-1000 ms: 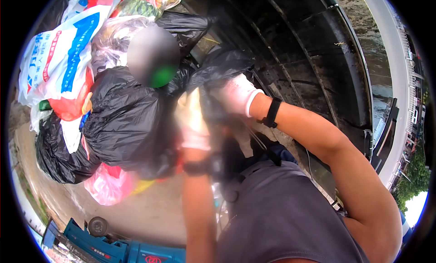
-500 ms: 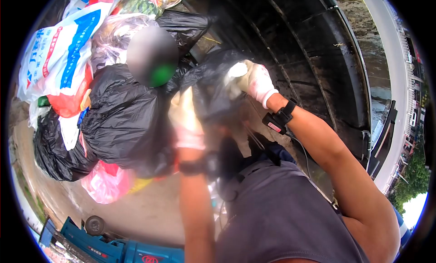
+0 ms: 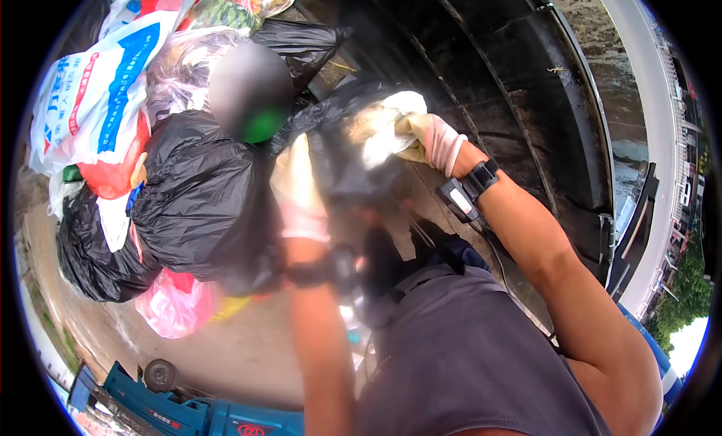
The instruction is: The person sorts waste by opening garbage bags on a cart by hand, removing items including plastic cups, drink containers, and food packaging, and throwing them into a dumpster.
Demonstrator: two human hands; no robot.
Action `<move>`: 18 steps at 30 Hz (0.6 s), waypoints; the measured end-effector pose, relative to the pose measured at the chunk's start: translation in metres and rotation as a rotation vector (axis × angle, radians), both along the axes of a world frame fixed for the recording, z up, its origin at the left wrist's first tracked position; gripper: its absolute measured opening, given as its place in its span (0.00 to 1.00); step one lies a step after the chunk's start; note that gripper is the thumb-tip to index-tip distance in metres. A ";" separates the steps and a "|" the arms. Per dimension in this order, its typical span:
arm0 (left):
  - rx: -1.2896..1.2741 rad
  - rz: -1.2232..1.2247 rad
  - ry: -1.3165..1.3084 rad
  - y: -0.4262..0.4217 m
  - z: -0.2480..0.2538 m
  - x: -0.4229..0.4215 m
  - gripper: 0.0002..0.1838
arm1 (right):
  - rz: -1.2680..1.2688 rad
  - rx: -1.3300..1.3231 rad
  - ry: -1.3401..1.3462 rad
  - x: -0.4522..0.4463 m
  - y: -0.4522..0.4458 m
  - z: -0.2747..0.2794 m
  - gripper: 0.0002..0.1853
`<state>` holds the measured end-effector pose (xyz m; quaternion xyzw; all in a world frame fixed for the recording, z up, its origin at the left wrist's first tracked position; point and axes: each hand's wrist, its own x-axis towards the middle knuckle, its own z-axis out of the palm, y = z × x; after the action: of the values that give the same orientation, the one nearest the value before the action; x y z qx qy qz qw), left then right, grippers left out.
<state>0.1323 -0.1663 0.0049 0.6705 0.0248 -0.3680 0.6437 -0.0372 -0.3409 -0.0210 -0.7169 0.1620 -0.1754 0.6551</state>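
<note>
A black plastic bag (image 3: pixel 331 161) hangs in front of me, its upper part stretched between my two gloved hands. My left hand (image 3: pixel 299 184), in a cream glove with a pink cuff, is closed on the bag's near left edge. In my right hand (image 3: pixel 436 141), gloved alike, is a crumpled whitish wad (image 3: pixel 391 120), held over the bag; whether it is paper, cloth or plastic I cannot make out. Just left of my left hand bulges a full black garbage bag (image 3: pixel 199 195). A round blurred patch hides part of the pile behind it.
Several stuffed bags are piled at the left: a white printed bag (image 3: pixel 105 90), a clear bag (image 3: pixel 184 67) and a pink bag (image 3: pixel 177 304). A black ribbed metal wall (image 3: pixel 511 97) curves along the right. At the lower left stands a blue vehicle (image 3: pixel 256 421).
My right hand has turned and the whitish wad in it now shows larger, over the bag. My left hand has shifted slightly left and down with the bag's edge.
</note>
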 end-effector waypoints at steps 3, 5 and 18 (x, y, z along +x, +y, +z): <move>0.038 -0.021 0.007 -0.004 0.013 -0.001 0.19 | 0.120 -0.147 0.053 0.000 0.002 -0.006 0.22; 0.041 -0.033 0.034 -0.003 0.015 0.002 0.20 | 0.019 0.003 0.738 -0.004 0.001 -0.009 0.31; 0.147 -0.266 -0.508 0.016 -0.034 0.022 0.24 | -0.345 -0.180 1.014 -0.025 -0.016 -0.041 0.25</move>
<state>0.1538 -0.1506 -0.0289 0.7834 -0.1986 -0.2668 0.5251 -0.0620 -0.3569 -0.0619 -0.7278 0.5574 0.0741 0.3925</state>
